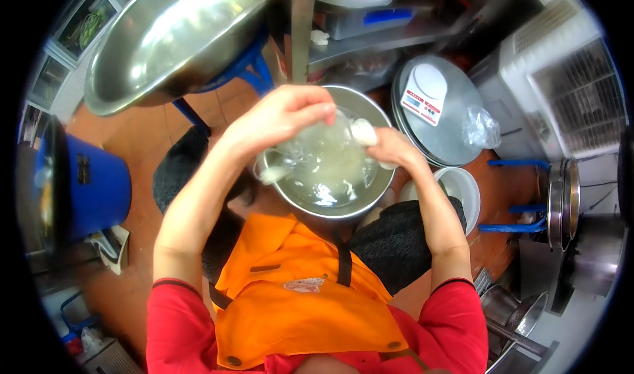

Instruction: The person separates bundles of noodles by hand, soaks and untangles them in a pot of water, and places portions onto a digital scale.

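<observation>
A round steel pot [313, 210] stands low between my knees. Clear, shiny plastic [323, 169], apparently a bag, lies in it over something pale and whitish. My left hand [290, 113] is above the pot's far left side, its fingers curled down beside the plastic; what they pinch, if anything, is hidden. At the right rim, my right hand [393, 148] is closed on a soft white lump [364, 132]; I cannot tell if it is part of the bag. Another pale piece [272, 174] shows at the left rim.
A big steel basin [191, 37] rests on a blue stool [254, 70] at upper left. A kitchen scale [424, 93] and a crumpled plastic bag [481, 128] lie on a round metal lid [456, 133]. A white bucket [465, 196] is right of the pot; a blue bin [99, 182] stands left.
</observation>
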Tool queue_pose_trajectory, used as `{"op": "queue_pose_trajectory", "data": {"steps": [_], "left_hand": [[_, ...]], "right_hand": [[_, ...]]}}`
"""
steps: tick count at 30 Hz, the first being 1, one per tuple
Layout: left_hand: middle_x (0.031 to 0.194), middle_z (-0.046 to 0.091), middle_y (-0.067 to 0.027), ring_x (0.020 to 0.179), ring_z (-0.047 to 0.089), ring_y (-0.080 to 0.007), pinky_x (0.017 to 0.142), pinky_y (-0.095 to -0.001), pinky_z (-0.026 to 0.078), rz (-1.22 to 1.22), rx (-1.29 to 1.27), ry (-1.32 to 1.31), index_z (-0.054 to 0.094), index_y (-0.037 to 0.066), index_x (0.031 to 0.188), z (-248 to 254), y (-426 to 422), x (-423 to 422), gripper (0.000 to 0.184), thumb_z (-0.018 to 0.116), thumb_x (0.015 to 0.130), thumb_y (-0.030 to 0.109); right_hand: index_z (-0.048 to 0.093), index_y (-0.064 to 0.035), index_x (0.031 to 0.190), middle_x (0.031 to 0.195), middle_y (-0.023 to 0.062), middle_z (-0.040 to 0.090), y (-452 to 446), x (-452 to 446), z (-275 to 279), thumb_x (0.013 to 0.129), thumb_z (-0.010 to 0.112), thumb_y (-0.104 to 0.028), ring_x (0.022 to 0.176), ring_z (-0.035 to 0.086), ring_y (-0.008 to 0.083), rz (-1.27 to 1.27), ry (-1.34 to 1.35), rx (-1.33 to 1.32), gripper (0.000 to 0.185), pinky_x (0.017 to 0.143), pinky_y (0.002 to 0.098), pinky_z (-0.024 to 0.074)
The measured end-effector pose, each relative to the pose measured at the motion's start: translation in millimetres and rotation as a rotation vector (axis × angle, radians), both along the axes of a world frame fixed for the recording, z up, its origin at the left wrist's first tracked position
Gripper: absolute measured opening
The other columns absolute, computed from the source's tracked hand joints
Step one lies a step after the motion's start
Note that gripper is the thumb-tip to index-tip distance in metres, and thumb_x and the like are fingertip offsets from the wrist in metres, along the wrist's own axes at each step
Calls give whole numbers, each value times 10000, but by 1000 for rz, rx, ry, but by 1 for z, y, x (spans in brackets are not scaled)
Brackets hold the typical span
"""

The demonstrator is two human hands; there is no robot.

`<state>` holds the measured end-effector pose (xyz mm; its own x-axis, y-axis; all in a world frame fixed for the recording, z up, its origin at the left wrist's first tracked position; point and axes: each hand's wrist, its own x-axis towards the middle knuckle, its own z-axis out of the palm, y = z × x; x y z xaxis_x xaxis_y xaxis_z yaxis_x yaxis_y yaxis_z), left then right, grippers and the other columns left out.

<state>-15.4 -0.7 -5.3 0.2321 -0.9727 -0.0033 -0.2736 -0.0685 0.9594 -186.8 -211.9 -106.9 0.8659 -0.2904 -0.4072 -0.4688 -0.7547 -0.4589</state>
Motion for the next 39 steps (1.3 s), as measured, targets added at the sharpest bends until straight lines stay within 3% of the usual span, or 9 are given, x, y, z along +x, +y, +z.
{"op": "queue_pose_trajectory", "data": {"steps": [6, 10, 15, 16, 20, 24, 28, 32, 39], "left_hand": [[820, 645, -27, 792, 575, -128, 756, -301, 451, -109, 63, -180, 663, 89, 860, 1, -46, 23, 206, 550, 891, 258], [627, 520, 65, 572, 400, -42, 512, -231, 319, 62, 177, -79, 650, 116, 785, -73, -88, 62, 195, 559, 906, 239], [849, 627, 32, 803, 535, -80, 763, -247, 430, -26, 230, 85, 643, 95, 832, -174, -70, 36, 161, 550, 911, 201], [860, 626, 38, 816, 535, -86, 780, -255, 434, 27, 232, 299, 638, 80, 852, -140, -63, 4, 156, 556, 916, 196], [797, 632, -53, 748, 566, -157, 730, -296, 458, -229, 288, -99, 633, 55, 906, -116, -44, -36, 171, 551, 923, 204], [755, 606, -125, 697, 575, -204, 677, -313, 463, -278, 119, -381, 632, 59, 924, -65, -45, -34, 173, 553, 925, 212], [917, 667, -108, 861, 617, -208, 818, -361, 472, -217, 360, -202, 659, 54, 972, -91, -67, 27, 218, 559, 913, 238], [964, 651, -61, 858, 583, -131, 729, -294, 475, -15, 303, 569, 641, 64, 1053, -146, -72, 8, 249, 520, 943, 253], [889, 670, -129, 789, 634, -233, 758, -359, 487, -268, 181, -335, 651, 57, 972, -97, -63, -22, 230, 547, 922, 256]], "right_hand": [[642, -145, 985, 873, 135, 674, 52, 7, -2, 747, 615, -217, 853, 653, 304, 338, 118, -291, 250, 725, 434, 508], [638, -110, 970, 850, 142, 670, 76, -1, 32, 710, 651, -162, 770, 656, 309, 463, -90, -153, 266, 693, 415, 519], [615, -78, 1101, 889, 181, 669, 19, -19, 61, 703, 626, -151, 845, 664, 302, -1, -432, 348, 404, 762, 356, 514], [612, -54, 1093, 886, 177, 669, 6, -21, 68, 700, 620, -140, 833, 669, 287, -150, -440, 409, 403, 756, 342, 514], [616, -30, 977, 912, 169, 676, -44, -16, 23, 751, 597, -236, 854, 660, 329, -219, -444, 13, 306, 740, 399, 510], [603, -80, 1041, 915, 157, 675, 5, 9, 4, 783, 595, -287, 835, 657, 330, 57, 111, -304, 330, 769, 419, 512], [587, -73, 1007, 897, 158, 669, 55, 10, 12, 757, 620, -237, 823, 648, 348, 321, -118, 83, 301, 752, 424, 508], [590, -22, 1039, 915, 150, 664, 28, 13, 41, 708, 642, -142, 827, 657, 262, -125, -437, 504, 356, 775, 337, 505], [563, -28, 966, 933, 220, 657, 4, 38, -1, 763, 631, -226, 913, 640, 367, -180, 12, -190, 292, 776, 449, 495]]}}
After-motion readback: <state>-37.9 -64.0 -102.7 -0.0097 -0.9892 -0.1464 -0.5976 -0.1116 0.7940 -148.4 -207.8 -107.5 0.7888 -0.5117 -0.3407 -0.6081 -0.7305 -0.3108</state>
